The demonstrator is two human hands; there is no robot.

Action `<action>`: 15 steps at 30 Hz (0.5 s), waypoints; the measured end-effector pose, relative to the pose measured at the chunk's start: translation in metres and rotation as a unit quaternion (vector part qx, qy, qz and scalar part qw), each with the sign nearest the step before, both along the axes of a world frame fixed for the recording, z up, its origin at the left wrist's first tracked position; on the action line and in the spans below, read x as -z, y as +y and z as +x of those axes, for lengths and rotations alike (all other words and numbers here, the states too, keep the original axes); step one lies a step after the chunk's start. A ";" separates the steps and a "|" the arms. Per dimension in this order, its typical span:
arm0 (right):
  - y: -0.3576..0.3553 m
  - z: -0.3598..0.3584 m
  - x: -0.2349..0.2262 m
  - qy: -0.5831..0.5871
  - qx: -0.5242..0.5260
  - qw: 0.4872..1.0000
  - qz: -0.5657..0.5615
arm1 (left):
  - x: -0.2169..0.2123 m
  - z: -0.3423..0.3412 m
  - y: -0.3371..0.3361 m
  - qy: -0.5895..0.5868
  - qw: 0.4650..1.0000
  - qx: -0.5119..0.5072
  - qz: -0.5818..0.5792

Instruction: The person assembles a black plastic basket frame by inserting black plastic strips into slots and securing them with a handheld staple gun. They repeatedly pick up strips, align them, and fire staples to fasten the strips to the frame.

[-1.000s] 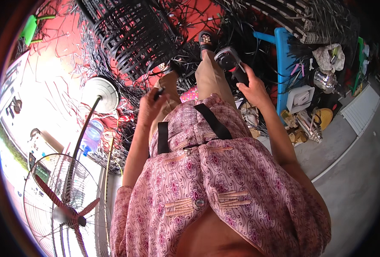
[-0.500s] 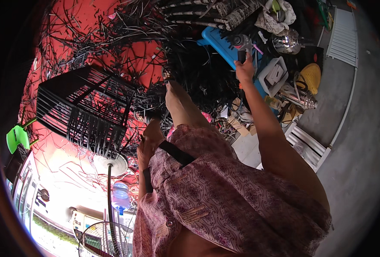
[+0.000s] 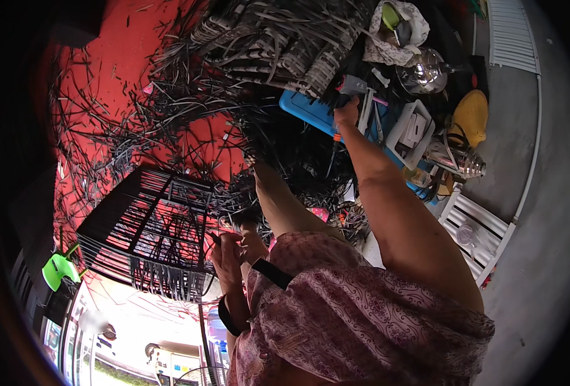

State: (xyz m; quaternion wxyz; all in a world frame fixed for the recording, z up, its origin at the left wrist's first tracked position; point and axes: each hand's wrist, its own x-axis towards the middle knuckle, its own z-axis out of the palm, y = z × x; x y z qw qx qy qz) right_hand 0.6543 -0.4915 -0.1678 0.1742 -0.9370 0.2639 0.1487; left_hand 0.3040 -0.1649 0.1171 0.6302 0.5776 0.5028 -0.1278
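Note:
My left hand (image 3: 228, 249) is closed on thin black strips beside a black half-woven frame basket (image 3: 147, 231) that stands on the red floor. My right arm stretches out to the upper right. My right hand (image 3: 347, 113) grips a small grey tool (image 3: 353, 84) over the edge of a blue tray (image 3: 305, 108). My bare leg (image 3: 278, 202) lies between the two hands. A patterned pink garment (image 3: 362, 321) covers my lap.
Loose black strips (image 3: 169, 109) litter the red floor. A large woven grey basket (image 3: 285, 45) lies at the top. To the right are a metal kettle (image 3: 421, 72), a yellow object (image 3: 470, 116), a shiny metal pot (image 3: 455, 157), a white slatted panel (image 3: 475, 228) and grey concrete (image 3: 542, 257).
The view has swung round. My right hand with the tool has reached further out, to the blue tray. My left hand stays by the black frame basket.

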 end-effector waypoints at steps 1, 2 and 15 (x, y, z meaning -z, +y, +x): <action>-0.007 0.000 0.003 -0.080 -0.036 0.995 -0.042 | 0.001 0.015 0.003 -0.037 0.999 0.007 0.003; -0.020 -0.004 0.002 -0.107 -0.049 0.992 -0.053 | 0.002 0.031 0.003 -0.070 0.998 0.010 0.001; 0.217 -0.164 -0.215 0.481 0.275 0.481 0.679 | -0.102 0.124 -0.040 -0.262 0.944 0.190 -0.058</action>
